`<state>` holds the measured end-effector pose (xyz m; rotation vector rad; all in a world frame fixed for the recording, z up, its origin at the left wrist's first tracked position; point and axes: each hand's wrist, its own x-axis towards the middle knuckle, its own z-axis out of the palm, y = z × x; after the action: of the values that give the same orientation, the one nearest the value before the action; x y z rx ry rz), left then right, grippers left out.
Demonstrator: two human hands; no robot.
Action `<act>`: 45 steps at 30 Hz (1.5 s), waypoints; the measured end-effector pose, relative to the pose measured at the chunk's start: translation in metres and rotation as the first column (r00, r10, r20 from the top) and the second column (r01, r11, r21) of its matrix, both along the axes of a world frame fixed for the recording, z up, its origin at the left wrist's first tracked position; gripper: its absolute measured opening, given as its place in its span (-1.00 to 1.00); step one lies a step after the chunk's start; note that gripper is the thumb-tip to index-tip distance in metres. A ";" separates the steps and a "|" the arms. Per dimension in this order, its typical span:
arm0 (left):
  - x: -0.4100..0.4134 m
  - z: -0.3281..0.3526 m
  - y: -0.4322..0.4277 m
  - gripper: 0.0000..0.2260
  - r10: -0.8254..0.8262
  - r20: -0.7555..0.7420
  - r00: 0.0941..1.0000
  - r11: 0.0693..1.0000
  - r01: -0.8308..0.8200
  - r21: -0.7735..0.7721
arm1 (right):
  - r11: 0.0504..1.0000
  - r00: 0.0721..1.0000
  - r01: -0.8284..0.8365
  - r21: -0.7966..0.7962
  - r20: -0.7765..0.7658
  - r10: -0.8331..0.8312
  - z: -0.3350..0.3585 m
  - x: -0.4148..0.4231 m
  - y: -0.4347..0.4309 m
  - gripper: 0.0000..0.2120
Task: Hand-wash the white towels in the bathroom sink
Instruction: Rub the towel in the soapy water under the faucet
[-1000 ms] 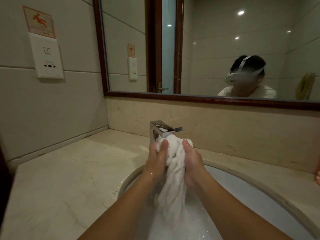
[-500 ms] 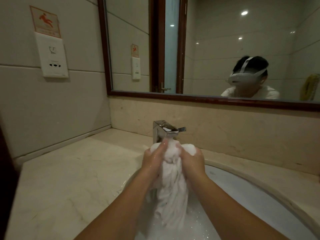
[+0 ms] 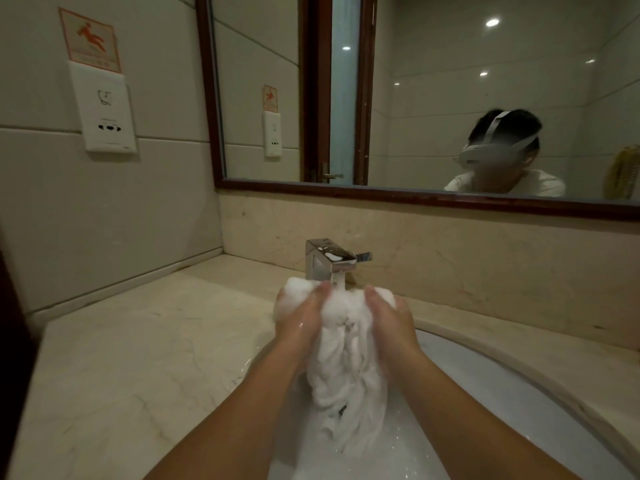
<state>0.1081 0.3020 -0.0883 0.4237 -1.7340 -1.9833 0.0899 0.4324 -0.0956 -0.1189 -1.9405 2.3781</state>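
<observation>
The towel (image 3: 346, 375) hangs bunched over the sink (image 3: 491, 393), its top just under the tap (image 3: 329, 261) at the far edge and its tail trailing down into the basin. The left hand (image 3: 301, 320) and right hand (image 3: 391, 320) each have their fingers curled round that gathered top, one on either side, with suds (image 3: 292, 292) piled over the left. Soaked through, it looks limp and heavy, and I'd guess slippery with soap. It isn't fragile, so a full-fisted grip on the thick bunch suits it better than a pinch at a loose edge.
</observation>
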 end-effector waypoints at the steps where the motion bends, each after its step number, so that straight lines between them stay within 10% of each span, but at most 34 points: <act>1: -0.001 0.000 -0.001 -0.73 0.008 0.000 1.000 1.000 -0.008 -0.003 | 0.999 0.999 -0.043 0.004 0.011 0.043 -0.003 0.002 -0.005 -0.58; 8: 0.001 -0.010 0.004 -0.42 -0.322 0.084 0.943 0.946 0.324 -0.017 | 0.970 0.997 -0.032 -0.242 0.057 0.047 -0.006 -0.005 -0.019 -0.61; 12: 0.000 -0.007 0.005 -0.43 -0.232 -0.005 0.973 0.968 0.231 -0.096 | 0.958 0.995 -0.080 -0.274 0.028 0.091 -0.002 -0.008 -0.011 -0.74; 17: -0.014 -0.010 -0.004 -0.31 -0.089 -0.007 0.996 0.983 0.089 0.163 | 0.999 0.998 0.007 -0.045 0.055 -0.005 -0.011 -0.006 -0.012 -0.63; 22: -0.016 -0.012 -0.011 -0.37 -0.337 -0.030 0.941 0.839 0.315 0.443 | 0.991 0.994 -0.038 0.130 0.108 0.024 -0.016 -0.001 -0.019 -0.40; 26: -0.010 -0.009 -0.010 -0.51 -0.292 -0.095 0.952 0.891 0.306 0.335 | 0.998 0.996 0.022 -0.062 0.090 -0.016 -0.012 -0.009 -0.016 -0.70; 32: -0.008 -0.013 0.003 -0.64 -0.170 -0.016 0.985 0.978 0.167 -0.129 | 0.941 0.973 0.205 -0.268 0.162 -0.166 0.007 -0.007 -0.010 -0.66; 39: 0.002 -0.012 0.015 -0.54 -0.243 -0.026 0.970 0.962 0.238 -0.138 | 0.998 1.000 -0.023 0.064 -0.018 0.024 0.000 0.001 -0.027 -0.67; 45: 0.003 -0.011 0.020 -0.53 -0.099 -0.047 0.994 0.885 0.067 -0.461 | 0.989 0.997 0.047 0.137 -0.073 -0.038 -0.003 0.003 -0.026 -0.57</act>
<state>0.1115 0.3222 -0.0991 0.1145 -2.1237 -1.5400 0.0934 0.4065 -0.0989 -0.0676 -2.0421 2.1819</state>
